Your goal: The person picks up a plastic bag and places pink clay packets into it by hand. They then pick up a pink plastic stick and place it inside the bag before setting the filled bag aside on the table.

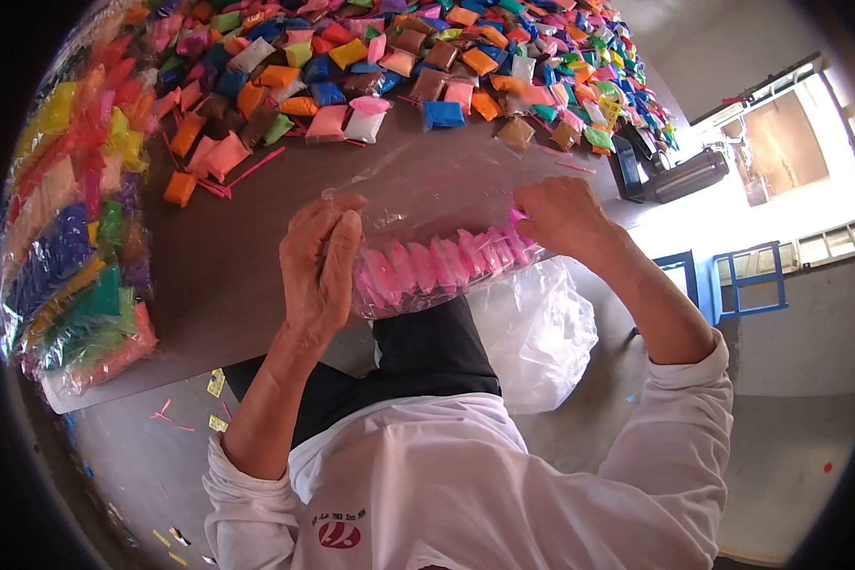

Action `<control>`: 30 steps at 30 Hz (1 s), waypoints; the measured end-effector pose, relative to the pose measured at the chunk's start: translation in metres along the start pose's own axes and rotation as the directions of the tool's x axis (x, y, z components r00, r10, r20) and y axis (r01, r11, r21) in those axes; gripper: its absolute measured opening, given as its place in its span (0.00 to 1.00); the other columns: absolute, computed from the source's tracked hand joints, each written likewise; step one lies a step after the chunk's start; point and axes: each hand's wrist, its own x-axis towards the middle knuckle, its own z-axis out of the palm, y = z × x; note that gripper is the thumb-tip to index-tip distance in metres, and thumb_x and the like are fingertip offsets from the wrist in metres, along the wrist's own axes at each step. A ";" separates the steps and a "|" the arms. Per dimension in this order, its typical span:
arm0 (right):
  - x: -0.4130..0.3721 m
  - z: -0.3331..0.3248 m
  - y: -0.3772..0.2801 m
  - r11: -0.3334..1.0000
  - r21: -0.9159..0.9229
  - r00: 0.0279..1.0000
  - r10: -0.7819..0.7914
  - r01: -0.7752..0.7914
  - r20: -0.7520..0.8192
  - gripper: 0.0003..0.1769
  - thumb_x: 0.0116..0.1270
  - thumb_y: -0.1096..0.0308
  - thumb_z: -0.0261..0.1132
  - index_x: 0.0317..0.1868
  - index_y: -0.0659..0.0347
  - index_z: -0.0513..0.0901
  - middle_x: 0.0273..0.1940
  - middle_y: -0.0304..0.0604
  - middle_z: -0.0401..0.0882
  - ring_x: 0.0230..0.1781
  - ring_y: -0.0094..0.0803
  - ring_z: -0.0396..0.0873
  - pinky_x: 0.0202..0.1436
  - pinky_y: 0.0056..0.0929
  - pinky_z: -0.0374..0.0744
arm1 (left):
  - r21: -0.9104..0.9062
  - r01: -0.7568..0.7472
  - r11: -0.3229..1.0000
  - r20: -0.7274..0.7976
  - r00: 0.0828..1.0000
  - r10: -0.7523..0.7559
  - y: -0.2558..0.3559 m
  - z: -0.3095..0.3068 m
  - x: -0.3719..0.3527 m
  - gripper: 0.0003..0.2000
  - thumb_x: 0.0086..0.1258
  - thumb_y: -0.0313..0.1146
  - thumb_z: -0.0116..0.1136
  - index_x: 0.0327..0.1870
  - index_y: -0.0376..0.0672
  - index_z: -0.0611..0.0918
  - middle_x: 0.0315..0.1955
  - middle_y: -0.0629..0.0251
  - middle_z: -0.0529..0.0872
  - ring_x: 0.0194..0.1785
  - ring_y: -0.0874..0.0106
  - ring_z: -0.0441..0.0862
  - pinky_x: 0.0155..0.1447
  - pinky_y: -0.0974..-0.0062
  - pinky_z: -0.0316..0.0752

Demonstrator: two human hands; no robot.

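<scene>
A clear plastic bag [427, 195] lies on the brown table [218, 275] at its near edge, with a row of pink packets [437, 268] lined up inside it. My left hand [321, 266] grips the left end of the bag and the packets. My right hand [562, 218] pinches a pink packet at the right end of the row, at the bag's mouth.
Several loose packets [427, 66] in many colours cover the far side of the table. Filled bags of sorted packets [76, 275] are stacked along the left edge. A white plastic bag [532, 332] hangs below the table edge. Pink sticks [247, 171] lie scattered. A dark tool [665, 176] sits at the right.
</scene>
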 end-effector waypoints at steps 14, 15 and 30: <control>-0.014 -0.047 0.022 0.991 0.101 0.896 0.038 -0.092 0.442 0.22 0.71 0.52 0.64 0.59 0.54 0.81 0.51 0.48 0.86 0.56 0.48 0.82 0.61 0.45 0.78 | -0.007 0.008 1.000 -0.030 1.000 -0.008 0.007 0.000 0.001 0.15 0.81 0.36 0.51 0.51 0.35 0.86 0.38 0.67 0.84 0.39 0.79 0.75 0.43 0.80 0.70; -0.017 -0.041 0.027 0.987 0.150 0.935 0.004 -0.061 0.355 0.22 0.71 0.52 0.65 0.58 0.55 0.82 0.51 0.48 0.86 0.55 0.48 0.82 0.60 0.45 0.78 | -0.019 0.030 0.999 -0.034 0.999 -0.031 0.008 0.000 0.001 0.15 0.81 0.37 0.51 0.51 0.35 0.86 0.38 0.67 0.84 0.38 0.80 0.74 0.43 0.80 0.70; -0.013 -0.017 0.007 0.992 0.122 0.996 0.025 -0.035 0.081 0.13 0.65 0.64 0.60 0.43 0.58 0.88 0.37 0.53 0.86 0.42 0.54 0.84 0.47 0.51 0.79 | -0.096 0.063 0.993 -0.049 0.996 -0.068 0.015 0.002 0.001 0.13 0.81 0.32 0.51 0.47 0.31 0.84 0.31 0.69 0.79 0.36 0.80 0.73 0.46 0.80 0.73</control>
